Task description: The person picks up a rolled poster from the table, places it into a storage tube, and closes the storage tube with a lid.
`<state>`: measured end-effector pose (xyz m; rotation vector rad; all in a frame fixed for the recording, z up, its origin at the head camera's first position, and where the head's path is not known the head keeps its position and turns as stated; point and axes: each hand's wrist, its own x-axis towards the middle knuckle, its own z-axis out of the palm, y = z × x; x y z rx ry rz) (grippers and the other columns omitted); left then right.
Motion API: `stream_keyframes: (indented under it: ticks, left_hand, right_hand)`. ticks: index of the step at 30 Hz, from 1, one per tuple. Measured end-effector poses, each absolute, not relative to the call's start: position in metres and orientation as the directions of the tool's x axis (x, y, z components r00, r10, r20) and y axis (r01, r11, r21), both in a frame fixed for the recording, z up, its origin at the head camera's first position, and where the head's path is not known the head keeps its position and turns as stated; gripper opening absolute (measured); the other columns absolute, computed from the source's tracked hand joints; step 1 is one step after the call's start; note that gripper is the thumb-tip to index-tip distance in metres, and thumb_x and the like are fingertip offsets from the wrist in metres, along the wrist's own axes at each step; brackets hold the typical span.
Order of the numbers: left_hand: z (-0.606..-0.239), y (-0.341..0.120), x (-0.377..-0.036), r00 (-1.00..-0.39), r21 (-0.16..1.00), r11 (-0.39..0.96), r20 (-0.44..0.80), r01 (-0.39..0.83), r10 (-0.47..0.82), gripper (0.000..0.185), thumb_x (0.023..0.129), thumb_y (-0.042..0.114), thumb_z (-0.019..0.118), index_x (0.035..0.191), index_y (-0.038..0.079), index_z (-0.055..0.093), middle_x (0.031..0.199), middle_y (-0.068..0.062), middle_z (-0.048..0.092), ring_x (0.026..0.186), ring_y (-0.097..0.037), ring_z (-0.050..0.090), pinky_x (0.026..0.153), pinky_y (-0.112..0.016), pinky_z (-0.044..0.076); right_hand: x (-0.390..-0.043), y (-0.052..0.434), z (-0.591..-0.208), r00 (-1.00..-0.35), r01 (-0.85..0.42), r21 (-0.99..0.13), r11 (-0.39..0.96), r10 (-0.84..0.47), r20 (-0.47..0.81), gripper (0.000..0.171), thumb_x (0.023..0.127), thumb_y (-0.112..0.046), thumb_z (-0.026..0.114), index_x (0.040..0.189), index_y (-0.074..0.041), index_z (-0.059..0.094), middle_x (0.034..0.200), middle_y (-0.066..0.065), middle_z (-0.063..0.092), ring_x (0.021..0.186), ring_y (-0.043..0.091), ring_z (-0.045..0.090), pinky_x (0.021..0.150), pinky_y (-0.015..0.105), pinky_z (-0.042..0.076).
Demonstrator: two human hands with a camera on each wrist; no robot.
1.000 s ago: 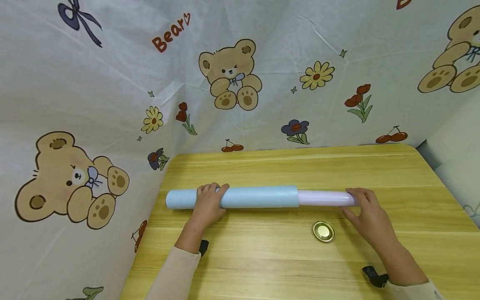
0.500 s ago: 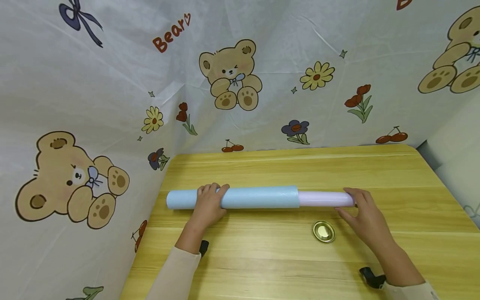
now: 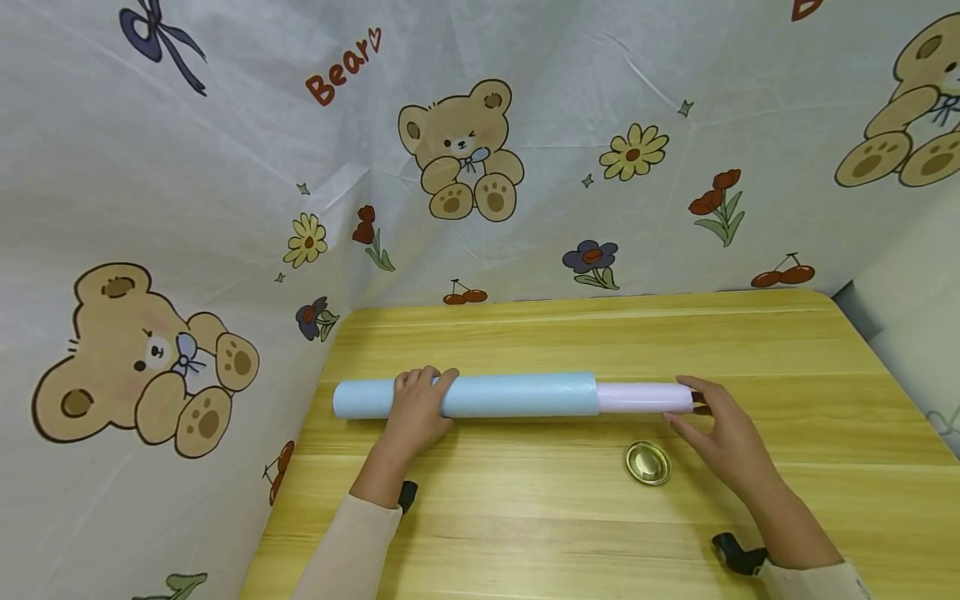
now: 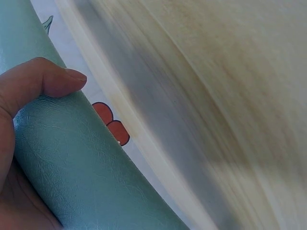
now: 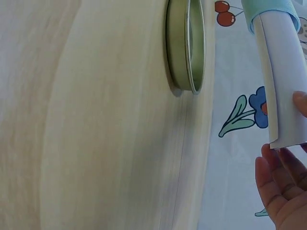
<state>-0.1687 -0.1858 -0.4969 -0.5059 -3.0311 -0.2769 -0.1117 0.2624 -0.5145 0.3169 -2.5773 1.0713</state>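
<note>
You have bare table [image 3: 600, 333] above the blue roll [image 3: 517, 395] at frame centre; below it, only the gold lid [image 3: 647, 462] at lower right blocks you.

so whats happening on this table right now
A person works on two rolled sheets lying across a wooden table. The left hand grips a light blue roll. A pale purple roll sticks out of the blue roll's right end, and the right hand touches the purple roll's free end with open fingers. A small round gold lid lies on the table just in front of the rolls.
</note>
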Motion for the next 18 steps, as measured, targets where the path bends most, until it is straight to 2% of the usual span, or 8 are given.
stream_keyframes:
  ticks: [10,18]
  left_hand:
    - [-0.4973,-0.1859,-0.1688,-0.942,0.163,0.928,0.092,0.334,0.323,0.081,0.073,0.022,0.09,0.144,0.021,0.053,0.129,-0.012,0.059,0.123,-0.036,0.053,0.109,-0.057,0.033]
    - [-0.4982,-0.1851,-0.1683,-0.939,0.154,0.928,0.109,0.34,0.326,0.081,0.072,0.022,0.091,0.143,0.022,0.053,0.129,-0.012,0.06,0.123,-0.036,0.053,0.108,-0.057,0.034]
  right_hand:
    - [-0.1096,0.2608,-0.5174,-0.938,-0.302,-0.709,0.637,-0.067,0.34,0.061,0.095,-0.011,0.07,0.152,-0.02,0.047,0.128,0.017,0.06,0.109,-0.023,0.042,0.089,-0.001,0.04]
    - [-0.1099,0.2546,-0.5184,-0.95,-0.281,-0.746,0.604,-0.066,0.304,0.057,0.098,-0.012,0.066,0.152,-0.021,0.048,0.131,0.019,0.059,0.098,-0.022,0.051,0.083,-0.001,0.044]
